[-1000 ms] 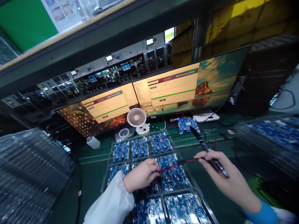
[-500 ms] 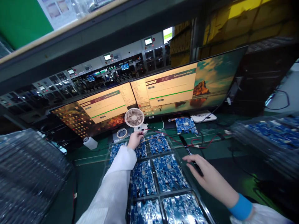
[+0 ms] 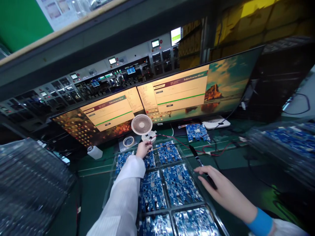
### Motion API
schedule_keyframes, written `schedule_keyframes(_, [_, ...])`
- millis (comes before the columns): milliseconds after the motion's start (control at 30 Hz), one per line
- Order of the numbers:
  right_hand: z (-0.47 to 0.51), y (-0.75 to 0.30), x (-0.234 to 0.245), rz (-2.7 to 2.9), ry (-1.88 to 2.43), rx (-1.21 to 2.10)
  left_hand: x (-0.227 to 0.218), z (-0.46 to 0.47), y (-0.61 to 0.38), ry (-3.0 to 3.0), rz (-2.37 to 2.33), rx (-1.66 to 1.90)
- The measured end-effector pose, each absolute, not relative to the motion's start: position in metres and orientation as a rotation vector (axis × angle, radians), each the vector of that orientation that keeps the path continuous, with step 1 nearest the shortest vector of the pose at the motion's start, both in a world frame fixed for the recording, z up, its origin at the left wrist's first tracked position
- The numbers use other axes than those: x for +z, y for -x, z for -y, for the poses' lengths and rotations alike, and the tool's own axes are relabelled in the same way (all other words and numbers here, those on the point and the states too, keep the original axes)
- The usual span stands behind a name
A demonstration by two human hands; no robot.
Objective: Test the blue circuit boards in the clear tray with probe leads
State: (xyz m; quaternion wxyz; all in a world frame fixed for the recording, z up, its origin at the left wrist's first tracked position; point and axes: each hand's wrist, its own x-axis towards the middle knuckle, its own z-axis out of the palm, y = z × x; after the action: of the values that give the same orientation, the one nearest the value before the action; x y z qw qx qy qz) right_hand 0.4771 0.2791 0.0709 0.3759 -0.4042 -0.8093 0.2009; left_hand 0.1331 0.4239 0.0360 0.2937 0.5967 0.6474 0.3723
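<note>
My left hand (image 3: 144,149) is closed in a pinch over a far circuit board (image 3: 149,160), with the end of a thin red-and-black cable (image 3: 172,137) at its fingertips. A thin tan strand (image 3: 157,148) runs out to the right below those fingers. My right hand (image 3: 216,183) is bent around a black marker pen (image 3: 197,155) beside the tray's right edge. The pen slants up and left, and its lower end shows between forefinger and thumb. Several blue circuit boards (image 3: 182,185) lie in the compartments of a clear plastic tray (image 3: 165,188) below my hands.
A small white fan (image 3: 142,124) and a tape roll (image 3: 128,141) stand beyond the tray, before two monitors (image 3: 182,90). A white bottle (image 3: 94,152) is at left. Stacked trays flank both sides (image 3: 31,186). Another board (image 3: 197,132) lies near a white device (image 3: 216,123).
My left hand has shifted slightly down and left at the far board. The right hand and marker pen sit slightly lower and further right in view, with the camera moving a little too.
</note>
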Motion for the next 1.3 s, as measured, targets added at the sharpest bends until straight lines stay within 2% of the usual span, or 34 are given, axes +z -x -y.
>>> schedule_keyframes(400, [-0.28,-0.475,0.071,2.096,1.021,0.506,0.038,-0.419,-0.132,-1.778,-1.774,0.92])
schedule_keyframes(633, [-0.28,-0.478,0.073,2.081,0.974,0.459,0.068,-0.396,-0.13,-1.846,-1.952,0.778])
schedule_keyframes(833, [-0.279,-0.482,0.085,2.073,0.9,0.382,0.085,-0.33,-0.132,-1.859,-2.088,0.472])
schedule_keyframes(1067, [-0.256,-0.497,0.068,2.009,1.078,0.52,0.132,-0.225,-0.082,-1.702,-2.285,0.486])
schedule_keyframes(1200, [-0.24,-0.513,0.031,2.021,1.165,0.59,0.109,-0.123,-0.03,-1.238,-2.738,-0.067])
schedule_keyframes(1300, [-0.232,-0.518,0.004,1.987,1.241,0.569,0.07,-0.058,-0.012,-0.887,-2.786,-0.201])
